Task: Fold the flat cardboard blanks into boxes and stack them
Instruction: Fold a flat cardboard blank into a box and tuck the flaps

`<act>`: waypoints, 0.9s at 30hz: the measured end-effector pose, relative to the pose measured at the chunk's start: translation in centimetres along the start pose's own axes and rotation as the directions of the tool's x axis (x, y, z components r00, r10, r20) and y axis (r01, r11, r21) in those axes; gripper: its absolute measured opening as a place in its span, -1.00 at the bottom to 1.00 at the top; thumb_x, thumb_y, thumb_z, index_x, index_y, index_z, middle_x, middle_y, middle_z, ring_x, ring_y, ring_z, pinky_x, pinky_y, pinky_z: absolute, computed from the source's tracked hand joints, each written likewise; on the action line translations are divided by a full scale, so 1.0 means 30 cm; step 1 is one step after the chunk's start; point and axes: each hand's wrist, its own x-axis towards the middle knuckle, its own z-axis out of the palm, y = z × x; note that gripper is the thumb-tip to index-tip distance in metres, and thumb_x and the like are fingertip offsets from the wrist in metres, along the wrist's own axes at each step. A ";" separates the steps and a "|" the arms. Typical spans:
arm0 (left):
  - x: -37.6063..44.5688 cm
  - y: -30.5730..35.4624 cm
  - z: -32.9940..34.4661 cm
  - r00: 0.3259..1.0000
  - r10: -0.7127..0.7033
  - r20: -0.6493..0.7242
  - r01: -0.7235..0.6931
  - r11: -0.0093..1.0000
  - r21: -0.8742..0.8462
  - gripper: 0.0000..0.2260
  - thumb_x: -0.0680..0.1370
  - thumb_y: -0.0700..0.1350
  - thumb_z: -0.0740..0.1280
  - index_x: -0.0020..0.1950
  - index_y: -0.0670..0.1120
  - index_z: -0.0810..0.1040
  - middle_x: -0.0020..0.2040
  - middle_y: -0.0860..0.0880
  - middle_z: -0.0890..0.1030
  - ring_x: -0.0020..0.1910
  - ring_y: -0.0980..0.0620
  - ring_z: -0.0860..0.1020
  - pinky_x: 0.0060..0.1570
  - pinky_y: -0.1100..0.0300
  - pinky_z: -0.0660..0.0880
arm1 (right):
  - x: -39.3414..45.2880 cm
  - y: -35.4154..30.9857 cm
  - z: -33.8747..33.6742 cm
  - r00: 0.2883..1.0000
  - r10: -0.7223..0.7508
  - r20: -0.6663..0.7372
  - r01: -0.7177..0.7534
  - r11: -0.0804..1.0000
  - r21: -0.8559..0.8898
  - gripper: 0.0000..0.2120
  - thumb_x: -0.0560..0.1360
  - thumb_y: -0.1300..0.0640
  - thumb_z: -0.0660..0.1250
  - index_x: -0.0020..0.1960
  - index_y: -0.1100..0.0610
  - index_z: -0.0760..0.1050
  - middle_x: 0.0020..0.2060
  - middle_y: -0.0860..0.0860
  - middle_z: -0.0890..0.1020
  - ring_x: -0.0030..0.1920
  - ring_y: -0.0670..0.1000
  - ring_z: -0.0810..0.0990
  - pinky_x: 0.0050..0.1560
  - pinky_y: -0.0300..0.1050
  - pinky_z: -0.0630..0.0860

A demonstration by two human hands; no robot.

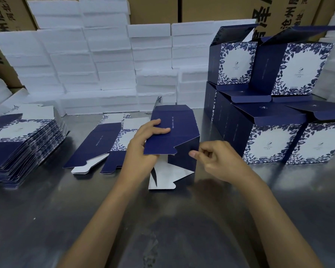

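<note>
Half-folded box (174, 136) mid-table, thin light card, creases easy, so grab by panel edges. Left hand (143, 149) pinches top panel; right hand (217, 159) loosely curled beside side wall, holding nothing. Blank stack (21, 140) far left, finished boxes (269, 120) right.

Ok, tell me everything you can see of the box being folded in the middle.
The half-folded box is thin printed cardboard, dark navy outside, white inside. It is opened into a sleeve lying on the metal table, its open end facing the person. Its end flaps are not yet closed: a navy top flap juts forward, and white flaps lie splayed on the table below. The left hand grips the top panel, fingers on top. The right hand is at its right wall with curled fingers; contact is unclear.
</note>
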 end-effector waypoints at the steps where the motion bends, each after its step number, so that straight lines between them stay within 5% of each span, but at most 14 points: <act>1: 0.000 -0.001 0.001 1.000 0.002 0.000 -0.002 1.000 0.002 -0.59 0.46 -0.46 0.41 0.16 -0.03 0.63 0.39 0.03 0.49 0.33 0.29 0.43 0.15 0.43 0.39 | -0.002 -0.006 -0.007 1.000 0.009 -0.008 -0.009 1.000 0.019 -0.59 0.54 0.01 0.43 -0.38 0.12 0.36 -0.57 -0.10 0.34 -0.47 -0.06 0.27 -0.36 -0.17 0.26; 6: 0.005 -0.014 -0.002 0.999 0.001 0.033 -0.002 1.000 0.025 -0.58 0.50 -0.41 0.39 0.22 0.02 0.61 0.42 0.08 0.46 0.42 0.20 0.39 0.30 0.17 0.42 | -0.004 -0.079 -0.034 0.923 0.014 -0.385 0.143 0.916 0.375 -0.89 0.38 0.12 0.36 -0.23 0.13 0.46 -0.25 -0.09 0.53 -0.17 -0.02 0.48 -0.10 -0.13 0.40; 9: 0.007 -0.014 0.004 0.997 -0.007 0.075 0.002 0.998 0.061 -0.57 0.50 -0.35 0.44 0.28 0.03 0.59 0.44 0.12 0.42 0.44 0.23 0.36 0.38 0.09 0.38 | -0.017 -0.112 -0.009 0.944 -0.031 -0.329 0.157 0.919 0.362 -0.80 0.47 -0.01 0.48 0.06 -0.03 0.57 0.17 -0.28 0.53 0.30 -0.17 0.40 0.26 -0.30 0.31; 12: 0.010 -0.020 0.002 0.984 -0.006 0.180 -0.015 0.993 0.117 -0.45 0.44 -0.30 0.52 0.36 0.05 0.51 0.50 0.13 0.32 0.49 0.22 0.27 0.46 0.08 0.29 | -0.020 -0.105 0.016 0.979 -0.077 -0.189 0.134 0.940 0.313 -0.65 0.50 0.09 0.50 0.25 -0.09 0.57 0.42 -0.27 0.41 0.46 -0.30 0.19 0.39 -0.46 0.11; 17: 0.017 -0.028 -0.028 0.930 -0.068 0.361 0.005 0.985 0.171 -0.27 0.38 -0.12 0.61 0.44 0.26 0.38 0.53 0.33 0.13 0.50 0.39 0.12 0.26 0.55 0.22 | -0.010 -0.086 0.029 0.971 -0.058 -0.232 0.133 0.938 0.321 -0.65 0.47 0.19 0.52 0.22 -0.02 0.61 0.36 -0.17 0.50 0.42 -0.22 0.33 0.32 -0.53 0.15; 23: 0.013 -0.024 0.011 1.000 -0.012 0.022 0.011 0.999 0.049 -0.71 0.50 -0.14 0.50 0.17 0.13 0.65 0.36 0.24 0.48 0.31 0.41 0.40 0.01 0.59 0.31 | -0.008 -0.102 0.060 0.952 -0.051 -0.301 0.161 0.923 0.351 -0.69 0.46 0.16 0.54 0.10 -0.16 0.60 0.29 -0.20 0.52 0.40 -0.11 0.39 0.37 -0.35 0.24; 27: 0.006 -0.016 0.036 0.999 -0.032 -0.034 0.032 0.999 -0.010 -0.78 0.46 -0.16 0.53 0.04 0.09 0.70 0.29 0.21 0.53 0.26 0.38 0.45 -0.05 0.56 0.34 | -0.011 -0.112 0.055 0.954 -0.040 -0.296 0.162 0.903 0.397 -0.71 0.46 0.18 0.53 0.03 -0.17 0.61 0.28 -0.16 0.53 0.40 -0.09 0.40 0.36 -0.40 0.23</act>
